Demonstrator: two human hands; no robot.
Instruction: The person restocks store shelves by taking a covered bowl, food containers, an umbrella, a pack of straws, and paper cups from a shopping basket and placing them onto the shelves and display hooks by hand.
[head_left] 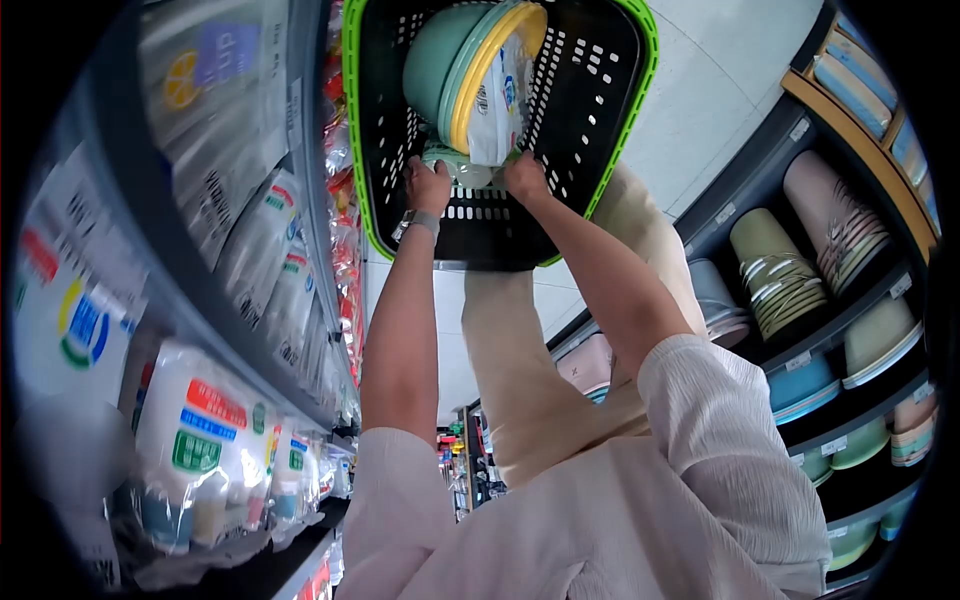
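Both of my hands reach down into a black shopping basket with a bright green rim. My left hand, with a watch at the wrist, has its fingers closed at the left end of a pale green, partly see-through item. At that item's right end, my right hand is closed too. What kind of thing it is, I cannot make out. Just beyond my hands, a large green bowl and a yellow bowl lie tilted on their sides, nested together. A white printed packet rests against the yellow bowl's opening.
Shelves on the left hold plastic-wrapped packs and clear bags. On the right, a dark shelf unit carries stacked green bins, pink bins and basins. Pale floor tiles show between.
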